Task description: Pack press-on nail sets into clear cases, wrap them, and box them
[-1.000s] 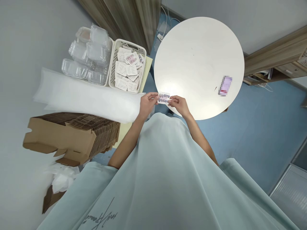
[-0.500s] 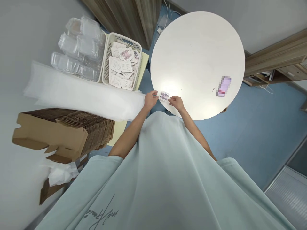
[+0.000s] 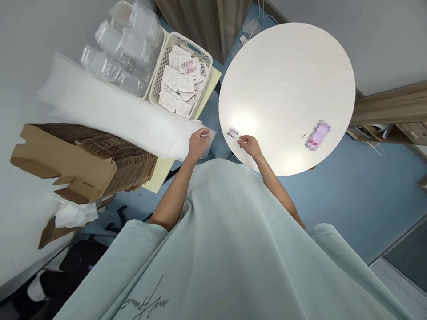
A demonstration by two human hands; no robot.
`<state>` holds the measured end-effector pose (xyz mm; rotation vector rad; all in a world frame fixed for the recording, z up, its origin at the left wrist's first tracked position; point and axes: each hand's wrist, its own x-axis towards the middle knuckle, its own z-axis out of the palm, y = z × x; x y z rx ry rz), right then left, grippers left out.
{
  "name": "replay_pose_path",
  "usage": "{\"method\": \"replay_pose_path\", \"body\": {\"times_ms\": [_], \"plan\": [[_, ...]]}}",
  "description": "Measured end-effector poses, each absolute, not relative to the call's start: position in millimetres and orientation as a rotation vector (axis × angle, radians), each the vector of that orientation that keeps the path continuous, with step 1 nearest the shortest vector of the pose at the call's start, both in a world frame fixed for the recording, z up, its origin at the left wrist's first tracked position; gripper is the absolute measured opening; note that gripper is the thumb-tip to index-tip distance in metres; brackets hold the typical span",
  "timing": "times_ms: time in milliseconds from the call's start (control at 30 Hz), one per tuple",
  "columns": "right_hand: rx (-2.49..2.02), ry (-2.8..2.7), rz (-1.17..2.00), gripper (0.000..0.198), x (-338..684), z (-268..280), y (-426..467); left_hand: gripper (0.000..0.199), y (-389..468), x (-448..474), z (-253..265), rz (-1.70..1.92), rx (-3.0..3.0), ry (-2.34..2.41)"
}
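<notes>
At the near left edge of the round white table (image 3: pixel 287 89) is a small flat pack (image 3: pixel 232 133) with two rows of shiny purple pieces. My right hand (image 3: pixel 250 146) is closed, its fingertips pinching the pack's near right corner. Away to the left, my left hand (image 3: pixel 199 141) lies over the end of the stacked white translucent sheets (image 3: pixel 133 118). A thin sheet's end (image 3: pixel 211 138) sticks out past its fingers into the gap beside the table. Its thumb is partly hidden, and the fingers appear closed on that sheet.
A white basket (image 3: pixel 183 40) holds many similar packs. Beside it, another holds clear plastic boxes (image 3: pixel 136 44). Flattened brown cartons (image 3: pixel 76 164) stand near a yellow board (image 3: pixel 156 178). A blurred purple object (image 3: pixel 318 135) lies on the table's right side.
My left hand has left the pack and moved left to the sheets, where one end now sticks out. My right hand stays at the pack. The whole view has shifted and turned slightly.
</notes>
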<state>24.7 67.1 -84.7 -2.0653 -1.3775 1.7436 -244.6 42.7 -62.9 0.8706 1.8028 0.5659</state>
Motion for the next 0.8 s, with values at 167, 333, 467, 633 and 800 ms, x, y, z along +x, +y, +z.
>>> {"method": "replay_pose_path", "body": {"times_ms": [167, 333, 467, 633, 800], "plan": [[-1.934, -1.492, 1.741, 0.017, 3, -75, 90, 0.031, 37, -271, -54, 0.713, 0.814, 1.813], [-1.829, -1.481, 1.692, 0.020, -32, -55, 108, 0.031, 54, -307, -45, 0.796, 0.823, 1.797], [-1.795, -1.450, 1.664, 0.027, -68, -37, 116, 0.032, 77, -347, -43, 0.869, 0.860, 1.786], [-1.759, -1.458, 1.593, 0.034, -115, -23, 123, 0.031, 111, -405, -55, 0.938, 0.897, 1.849], [-1.752, -1.467, 1.558, 0.043, -155, -13, 127, 0.038, 150, -461, -65, 0.980, 0.962, 2.007]]}}
